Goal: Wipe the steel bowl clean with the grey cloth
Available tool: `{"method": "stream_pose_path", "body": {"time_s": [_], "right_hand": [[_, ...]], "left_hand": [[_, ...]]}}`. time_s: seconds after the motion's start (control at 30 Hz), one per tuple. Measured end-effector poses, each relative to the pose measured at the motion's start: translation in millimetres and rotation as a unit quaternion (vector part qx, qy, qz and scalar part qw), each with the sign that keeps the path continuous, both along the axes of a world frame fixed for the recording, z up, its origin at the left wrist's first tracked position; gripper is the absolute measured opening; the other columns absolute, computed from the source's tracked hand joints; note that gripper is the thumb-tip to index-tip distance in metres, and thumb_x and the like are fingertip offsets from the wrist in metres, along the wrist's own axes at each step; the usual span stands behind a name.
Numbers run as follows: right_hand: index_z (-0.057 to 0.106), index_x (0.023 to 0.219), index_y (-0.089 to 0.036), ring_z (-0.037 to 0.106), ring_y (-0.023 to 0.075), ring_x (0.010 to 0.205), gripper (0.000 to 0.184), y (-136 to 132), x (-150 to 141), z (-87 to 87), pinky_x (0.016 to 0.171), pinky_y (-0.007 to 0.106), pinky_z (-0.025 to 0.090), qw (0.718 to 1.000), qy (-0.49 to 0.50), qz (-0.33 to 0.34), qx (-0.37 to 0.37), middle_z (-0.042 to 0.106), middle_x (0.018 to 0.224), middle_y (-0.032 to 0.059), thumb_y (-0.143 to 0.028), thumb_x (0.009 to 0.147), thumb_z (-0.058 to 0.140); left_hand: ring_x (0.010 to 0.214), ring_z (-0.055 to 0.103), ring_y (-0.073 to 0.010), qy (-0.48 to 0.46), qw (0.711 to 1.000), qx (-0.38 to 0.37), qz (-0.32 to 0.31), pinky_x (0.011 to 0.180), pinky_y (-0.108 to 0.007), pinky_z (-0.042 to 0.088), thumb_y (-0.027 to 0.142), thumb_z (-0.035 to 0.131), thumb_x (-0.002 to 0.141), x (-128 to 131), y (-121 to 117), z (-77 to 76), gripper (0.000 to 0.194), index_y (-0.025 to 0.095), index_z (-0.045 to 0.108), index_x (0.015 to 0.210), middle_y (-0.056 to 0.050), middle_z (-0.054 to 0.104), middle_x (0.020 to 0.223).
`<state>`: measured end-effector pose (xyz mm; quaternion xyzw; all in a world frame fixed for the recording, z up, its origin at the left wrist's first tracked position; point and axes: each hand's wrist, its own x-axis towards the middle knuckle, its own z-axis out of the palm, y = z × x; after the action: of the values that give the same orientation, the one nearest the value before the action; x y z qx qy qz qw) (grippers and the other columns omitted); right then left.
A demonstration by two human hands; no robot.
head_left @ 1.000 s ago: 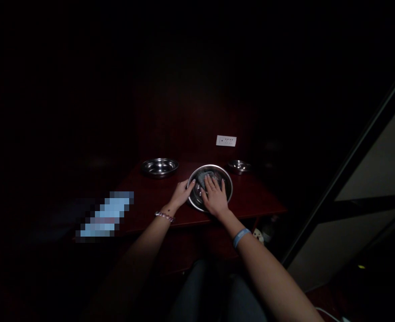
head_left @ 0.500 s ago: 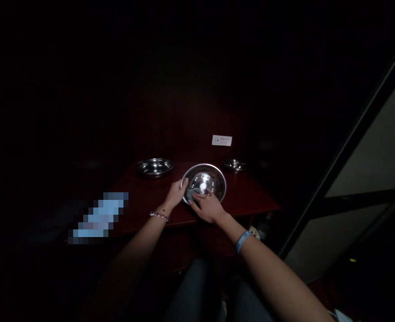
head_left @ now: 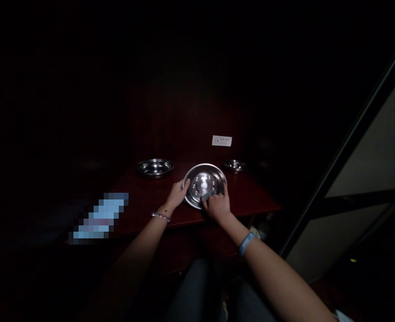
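metal bowl (head_left: 204,182): tilted with its open side towards the wearer, above the front part of the dark red table (head_left: 251,199); whether its base touches the wood, i cannot tell.
left hand (head_left: 176,195): pinching the bowl's left rim, thumb over the inside edge, other fingers mostly hidden behind.
right hand (head_left: 218,205): at the bowl's near right side, fingers bent over the grey cloth (head_left: 208,196), 1 finger stretched along the right rim; whether the cloth is pinched or only pressed, i cannot tell.
grey cloth: inside the bowl, low on the near wall, partly covered by the right hand.
wrists: bead bracelet (head_left: 161,217) on the left, blue wristband (head_left: 247,244) on the right.
other metalware: 2 pieces further back on the table, a wide dish (head_left: 155,168) to the left and a small bowl (head_left: 235,167) to the right.
wall: white socket (head_left: 222,141) above the table.
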<state>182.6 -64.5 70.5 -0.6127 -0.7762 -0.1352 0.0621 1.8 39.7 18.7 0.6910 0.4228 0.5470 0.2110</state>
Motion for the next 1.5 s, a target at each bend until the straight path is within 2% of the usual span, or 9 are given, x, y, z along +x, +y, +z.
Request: {"method": "stream_pose_path", "body": {"time_s": [0.2, 0.33, 0.5, 0.63, 0.73, 1.03, 1.3, 1.4, 1.5], "right_hand": [[0.077, 0.111, -0.01, 0.066, 0.0363, 0.112, 0.045, 2, -5, -8.6, 0.123, 0.05, 0.001, 1.0, -0.026, 0.002, 0.014, 0.077, 0.106, 0.0192, -0.041, 0.096, 0.048], [0.072, 0.121, -0.007, 0.063, 0.0368, 0.118, 0.05, 6, -5, -19.6, 0.124, 0.049, 0.002, 0.998, -0.035, 0.016, 0.046, 0.073, 0.117, 0.0219, -0.041, 0.096, 0.047], [0.066, 0.127, -0.001, 0.06, 0.0358, 0.122, 0.057, 17, 0, -29.5, 0.125, 0.048, 0.003, 0.998, -0.021, 0.044, 0.046, 0.068, 0.125, 0.0248, -0.044, 0.097, 0.043], [0.049, 0.146, -0.005, 0.039, 0.0325, 0.144, 0.06, 29, 11, -34.9, 0.125, 0.051, 0.011, 0.997, 0.013, 0.064, 0.028, 0.049, 0.15, 0.0185, -0.042, 0.1, 0.036], [0.043, 0.15, -0.008, 0.03, 0.03, 0.149, 0.061, 36, 16, -37.6, 0.124, 0.051, 0.013, 0.997, 0.026, 0.075, 0.024, 0.042, 0.156, 0.0139, -0.043, 0.102, 0.032], [0.047, 0.147, -0.007, 0.035, 0.0318, 0.145, 0.06, 43, 11, -36.0, 0.124, 0.05, 0.01, 0.996, 0.036, 0.075, 0.044, 0.049, 0.151, 0.0157, -0.045, 0.103, 0.032], [0.045, 0.147, -0.001, 0.036, 0.0342, 0.145, 0.063, 43, -2, -37.5, 0.124, 0.053, 0.001, 0.997, 0.041, 0.05, 0.049, 0.047, 0.15, 0.0231, -0.043, 0.101, 0.035], [0.043, 0.146, 0.006, 0.036, 0.0357, 0.145, 0.07, 39, -13, -40.7, 0.123, 0.053, 0.003, 0.998, 0.055, 0.022, 0.035, 0.045, 0.15, 0.0285, -0.047, 0.101, 0.033], [0.04, 0.146, 0.01, 0.035, 0.036, 0.146, 0.074, 33, -23, -43.9, 0.123, 0.051, 0.008, 0.997, 0.067, 0.036, 0.022, 0.043, 0.15, 0.0304, -0.049, 0.102, 0.031]], "left_hand": [[0.083, 0.069, -0.0231, 0.006, 1.0, -0.002, 0.01, 0.075, -0.031, 0.053, 0.053, 0.047, 0.092, -1, 1, -0.2, 0.047, 0.013, 0.072, 0.097, -0.009, 0.076, 0.09], [0.081, 0.068, -0.0226, 0.003, 1.0, -0.004, 0.018, 0.074, -0.03, 0.053, 0.052, 0.046, 0.091, -1, 3, -1.1, 0.046, 0.014, 0.071, 0.094, -0.009, 0.076, 0.087], [0.081, 0.068, -0.0223, -0.001, 1.0, -0.006, 0.025, 0.074, -0.03, 0.053, 0.051, 0.046, 0.091, -2, 5, -2.2, 0.044, 0.015, 0.071, 0.095, -0.009, 0.076, 0.088], [0.078, 0.068, -0.0221, 0.003, 0.998, -0.011, 0.056, 0.071, -0.029, 0.051, 0.05, 0.047, 0.09, -3, 4, -0.6, 0.043, 0.014, 0.07, 0.094, -0.01, 0.075, 0.085], [0.082, 0.068, -0.023, 0.008, 0.997, -0.018, 0.071, 0.073, -0.028, 0.051, 0.049, 0.047, 0.089, -5, 6, -0.3, 0.043, 0.013, 0.07, 0.096, -0.011, 0.076, 0.09], [0.086, 0.07, -0.0269, 0.001, 0.995, -0.04, 0.09, 0.076, -0.032, 0.054, 0.054, 0.045, 0.088, -9, 19, -8.3, 0.052, 0.011, 0.07, 0.102, -0.015, 0.076, 0.097], [0.086, 0.07, -0.0266, -0.007, 0.995, -0.046, 0.087, 0.076, -0.032, 0.055, 0.056, 0.044, 0.089, -8, 20, -11.1, 0.055, 0.01, 0.07, 0.105, -0.015, 0.076, 0.096], [0.086, 0.07, -0.027, 0.006, 0.995, -0.044, 0.087, 0.075, -0.032, 0.055, 0.055, 0.044, 0.09, -8, 20, -11.1, 0.055, 0.01, 0.07, 0.103, -0.015, 0.076, 0.095], [0.084, 0.069, -0.026, 0.004, 0.996, -0.04, 0.078, 0.074, -0.032, 0.054, 0.054, 0.043, 0.09, -8, 20, -11.1, 0.053, 0.01, 0.07, 0.102, -0.015, 0.076, 0.095]]}}
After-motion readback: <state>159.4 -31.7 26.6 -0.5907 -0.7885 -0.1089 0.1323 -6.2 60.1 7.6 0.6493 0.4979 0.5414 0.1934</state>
